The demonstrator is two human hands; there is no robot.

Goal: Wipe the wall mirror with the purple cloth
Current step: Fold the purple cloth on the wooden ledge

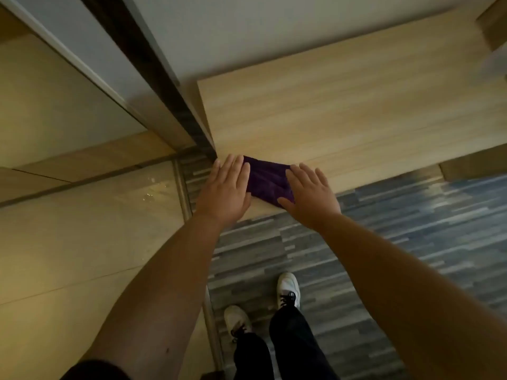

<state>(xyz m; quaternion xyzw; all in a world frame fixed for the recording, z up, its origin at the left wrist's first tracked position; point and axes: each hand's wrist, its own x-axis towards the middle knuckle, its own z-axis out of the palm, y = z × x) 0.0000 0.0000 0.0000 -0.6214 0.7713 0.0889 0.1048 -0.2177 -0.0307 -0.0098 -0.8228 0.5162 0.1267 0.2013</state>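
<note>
A folded purple cloth (pixel 267 178) lies on the near left corner of a light wooden surface (pixel 343 113). My left hand (pixel 223 189) rests flat on the cloth's left edge, fingers spread. My right hand (pixel 308 192) lies flat on the cloth's right side, fingers also apart. Neither hand grips the cloth. The wall mirror (pixel 63 105) fills the left side, its metal frame (pixel 153 86) running diagonally down to the wooden surface's corner. The mirror reflects beige tile and a wooden edge.
Grey-blue striped carpet (pixel 397 242) covers the floor below the wooden surface. My feet in white shoes (pixel 286 290) stand on it near the bottom. A metal strip (pixel 182 187) divides the carpet from the glossy beige tile (pixel 82 256) on the left. A white wall (pixel 274 28) rises behind.
</note>
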